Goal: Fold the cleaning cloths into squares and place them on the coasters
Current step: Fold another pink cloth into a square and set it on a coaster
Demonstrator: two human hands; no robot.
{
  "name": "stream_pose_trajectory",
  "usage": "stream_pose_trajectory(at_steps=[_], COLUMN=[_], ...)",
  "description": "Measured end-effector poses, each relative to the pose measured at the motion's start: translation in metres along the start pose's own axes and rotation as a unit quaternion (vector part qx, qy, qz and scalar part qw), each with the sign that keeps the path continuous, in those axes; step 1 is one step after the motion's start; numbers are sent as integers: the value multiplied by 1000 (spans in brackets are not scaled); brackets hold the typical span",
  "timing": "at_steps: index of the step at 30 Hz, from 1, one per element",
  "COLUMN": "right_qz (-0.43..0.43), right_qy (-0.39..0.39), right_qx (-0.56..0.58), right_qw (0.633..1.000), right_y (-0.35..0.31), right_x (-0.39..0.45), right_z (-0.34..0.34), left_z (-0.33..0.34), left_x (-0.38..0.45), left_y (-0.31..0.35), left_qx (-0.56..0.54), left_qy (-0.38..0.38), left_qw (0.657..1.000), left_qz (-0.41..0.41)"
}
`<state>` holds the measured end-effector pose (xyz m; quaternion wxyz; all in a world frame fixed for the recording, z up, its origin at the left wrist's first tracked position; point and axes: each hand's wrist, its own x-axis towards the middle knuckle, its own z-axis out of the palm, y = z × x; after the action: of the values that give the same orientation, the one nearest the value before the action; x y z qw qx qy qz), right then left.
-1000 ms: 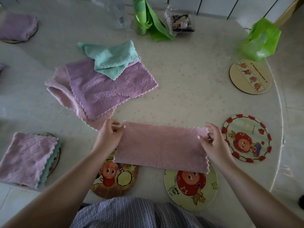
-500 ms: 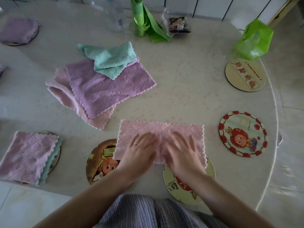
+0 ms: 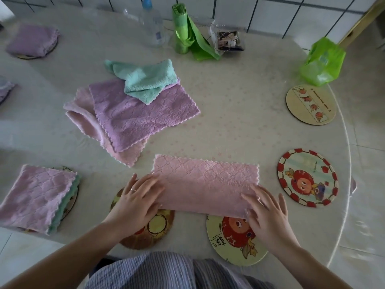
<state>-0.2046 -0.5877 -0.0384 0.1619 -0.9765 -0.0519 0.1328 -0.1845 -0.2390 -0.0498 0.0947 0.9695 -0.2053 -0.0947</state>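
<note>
Pink cloth (image 3: pixel 206 184) folded once into a long strip, lying flat on the surface (image 3: pixel 239 113) at 6 o'clock. Its near edge overlaps two coasters.

Left hand (image 3: pixel 137 197) flat on the strip's left end, fingers straight and spread, pressing down, ring on one finger. Right hand (image 3: pixel 266 211) flat on the right end near the bottom corner, fingers straight and apart, also pressing. Neither hand curls round anything.

Count, cloths:
- 1 pink strip under the hands.
- 3 unfolded in a loose pile at 10–11 o'clock: teal cloth (image 3: pixel 145 80) on top, purple cloth (image 3: pixel 143 113) under it, pale pink cloth (image 3: pixel 85 119) at the bottom.
- folded stack (image 3: pixel 37 197) at 8 o'clock on a coaster, purple on top, teal edge showing below; layer count unclear.
- folded purple cloth (image 3: pixel 33 41) at far 10 o'clock, on a coaster.
- cloth edge at 9 o'clock, cut off by frame, cannot tell more.

Count, bare coasters: 4.
- brown coaster (image 3: pixel 154 230) under the left hand.
- yellow coaster (image 3: pixel 229 245) under the right hand, red cartoon figure.
- red-rimmed coaster (image 3: pixel 308 178) at 3 o'clock, apart from the strip.
- tan coaster (image 3: pixel 310 105) at 2 o'clock.

Far edge at 12 o'clock: 1 clear bottle (image 3: pixel 153 28), 1 green bag roll (image 3: pixel 183 30), 1 clear packet (image 3: pixel 228 40). 1 green plastic bag (image 3: pixel 323 61) at 1–2 o'clock.
</note>
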Motion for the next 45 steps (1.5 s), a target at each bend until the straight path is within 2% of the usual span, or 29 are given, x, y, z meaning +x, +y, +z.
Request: stream_pose_trajectory(at_steps=[3,5,11,15,19,21,25,29,31,32,33,36,37,38,39,40,42,45], right_qz=[-46,-69,-49,-37,-58,-66,-43,-29,-15,-6,3,45,61,73,79,74,37,29], right_qy=[31,25,-62,-114,-126,-123,-133,-84,-66,-72,-80,-73,-69,-69,-73,-76,-74,-71], right_qx=[19,27,-3,-37,-63,-27,127,246,271,280,286,325,350,378,404,417,409,390], right_qw=[998,997,997,992,988,990,982,965,960,957,955,942,932,920,909,903,909,918], right_y=[-24,-47,-80,-84,-83,-82,-75,-58,-52,-51,-51,-56,-58,-62,-65,-66,-66,-61], right_x=[32,61,134,147,147,146,135,119,110,104,98,80,74,68,61,55,44,38], right_z=[-8,-12,-17,-22,-23,-26,-43,-63,-68,-67,-64,-51,-48,-46,-45,-44,-44,-39], left_z=[-5,-5,15,20,16,12,-2,-16,-23,-27,-30,-34,-34,-33,-32,-31,-32,-35], left_x=[13,24,39,39,42,43,37,27,24,26,28,35,35,35,35,35,37,44], left_y=[32,57,85,81,83,84,81,72,71,74,78,90,93,95,96,96,93,85], left_qx=[-53,-78,-124,-142,-149,-156,-168,-191,-260,-316,-387,-600,-638,-655,-656,-642,-592,-540], left_qy=[38,37,8,22,34,35,67,129,151,149,138,89,80,71,62,52,38,10], left_qw=[995,991,987,984,982,981,980,973,951,929,894,742,709,697,701,720,771,811], left_qz=[71,104,100,105,107,107,84,-8,-73,-122,-178,-285,-290,-284,-272,-258,-234,-225])
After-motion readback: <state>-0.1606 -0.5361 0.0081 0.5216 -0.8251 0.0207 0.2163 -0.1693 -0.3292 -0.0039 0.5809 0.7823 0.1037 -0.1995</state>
